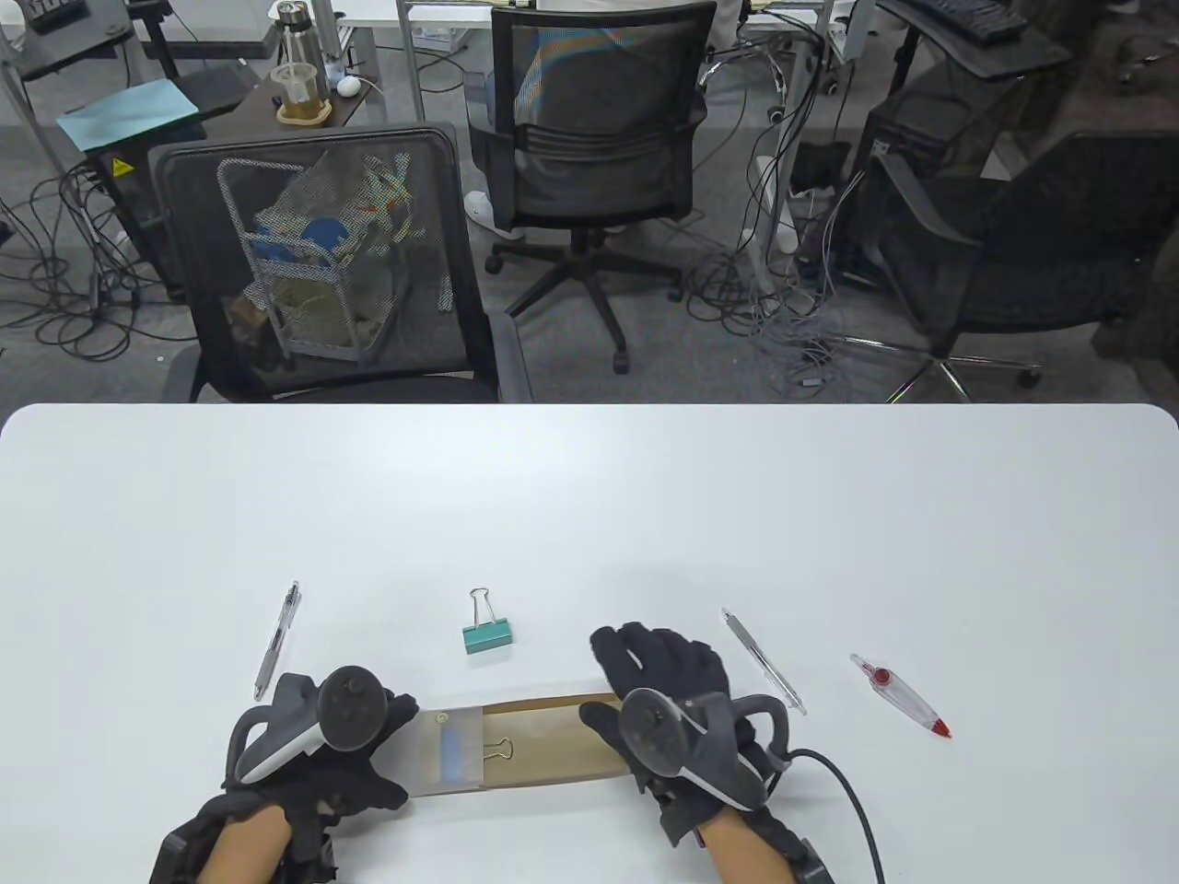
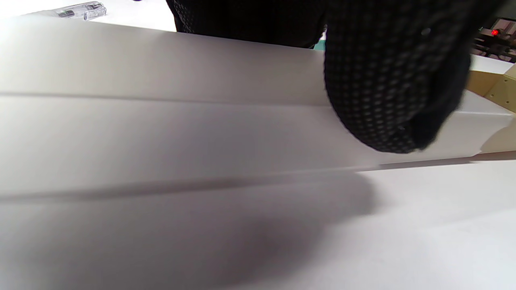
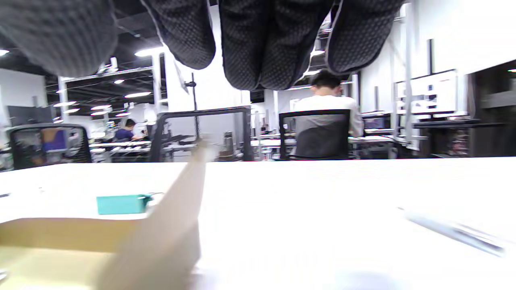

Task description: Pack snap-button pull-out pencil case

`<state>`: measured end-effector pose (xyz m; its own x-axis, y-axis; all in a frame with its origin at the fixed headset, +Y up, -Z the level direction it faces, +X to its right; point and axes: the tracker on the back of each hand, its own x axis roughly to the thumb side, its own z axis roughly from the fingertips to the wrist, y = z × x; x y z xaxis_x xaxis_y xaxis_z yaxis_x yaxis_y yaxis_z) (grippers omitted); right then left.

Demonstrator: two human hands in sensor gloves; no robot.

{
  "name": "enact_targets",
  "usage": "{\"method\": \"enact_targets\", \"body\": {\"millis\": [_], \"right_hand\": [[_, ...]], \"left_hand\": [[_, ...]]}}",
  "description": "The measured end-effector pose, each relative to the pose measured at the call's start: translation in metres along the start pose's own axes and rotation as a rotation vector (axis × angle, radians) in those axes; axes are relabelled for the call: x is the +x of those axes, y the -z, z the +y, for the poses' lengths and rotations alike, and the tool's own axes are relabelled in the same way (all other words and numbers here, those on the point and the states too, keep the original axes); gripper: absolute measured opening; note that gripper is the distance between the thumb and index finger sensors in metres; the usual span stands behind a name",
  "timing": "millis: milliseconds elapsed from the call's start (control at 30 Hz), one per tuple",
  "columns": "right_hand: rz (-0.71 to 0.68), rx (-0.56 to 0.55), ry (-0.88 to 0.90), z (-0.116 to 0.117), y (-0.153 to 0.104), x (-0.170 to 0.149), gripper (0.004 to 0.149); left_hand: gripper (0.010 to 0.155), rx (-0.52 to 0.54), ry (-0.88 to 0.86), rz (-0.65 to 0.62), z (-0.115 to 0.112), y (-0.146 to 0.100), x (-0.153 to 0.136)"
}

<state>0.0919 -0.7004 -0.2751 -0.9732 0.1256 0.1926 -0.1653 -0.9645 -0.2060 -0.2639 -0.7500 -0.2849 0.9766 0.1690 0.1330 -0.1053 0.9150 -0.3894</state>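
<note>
White table (image 1: 589,497) fills the near half of the room, and black office chairs (image 1: 589,138) stand behind it on a grey floor with many cables.

The pencil case (image 1: 516,748) lies flat near the front edge of the table, between the two hands. It has two parts. A pale see-through sleeve (image 1: 447,750) with a round snap button (image 1: 443,715) is the left part. A brown cardboard tray (image 1: 562,746) sticks out of the sleeve to the right, so the case is pulled open. Inside the tray, right at the mouth of the sleeve, lies a small black binder clip (image 1: 497,749). Something blue (image 1: 451,760) shows through the sleeve, but it is not clear what it is.

The left hand (image 1: 322,746) rests on the left end of the sleeve. In the left wrist view one gloved fingertip (image 2: 387,88) presses on the pale sleeve. How the other fingers lie cannot be told.

The right hand (image 1: 672,700) sits at the right end of the tray. Its fingers (image 1: 645,649) are spread open and reach past the case, and they hold nothing. In the right wrist view they hang free above the table.

A teal binder clip (image 1: 486,633) stands just behind the case. A clear pen (image 1: 277,640) lies to the left of the case, behind the left hand. Another clear pen (image 1: 764,660) lies just right of the case, beside the right hand. A correction tape with red parts (image 1: 900,695) lies farther right of the case.
</note>
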Motion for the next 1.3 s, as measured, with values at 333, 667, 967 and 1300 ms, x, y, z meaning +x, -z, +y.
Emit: {"method": "enact_targets", "body": {"millis": [333, 667, 967, 1300], "right_hand": [[0.076, 0.004, 0.049, 0.015, -0.012, -0.044, 0.076], [0.068, -0.001, 0.070, 0.014, -0.013, -0.045, 0.076], [0.027, 0.018, 0.048, 0.016, -0.016, -0.036, 0.076], [0.010, 0.007, 0.055, 0.015, -0.018, -0.032, 0.076]], "left_hand": [[0.092, -0.003, 0.039, 0.015, 0.000, -0.001, 0.004], [0.100, 0.061, 0.003, 0.055, 0.025, 0.005, 0.036], [0.092, 0.076, -0.002, 0.404, 0.052, 0.066, 0.095], [0.089, 0.003, 0.166, 0.705, 0.039, 0.131, 0.115]]}}
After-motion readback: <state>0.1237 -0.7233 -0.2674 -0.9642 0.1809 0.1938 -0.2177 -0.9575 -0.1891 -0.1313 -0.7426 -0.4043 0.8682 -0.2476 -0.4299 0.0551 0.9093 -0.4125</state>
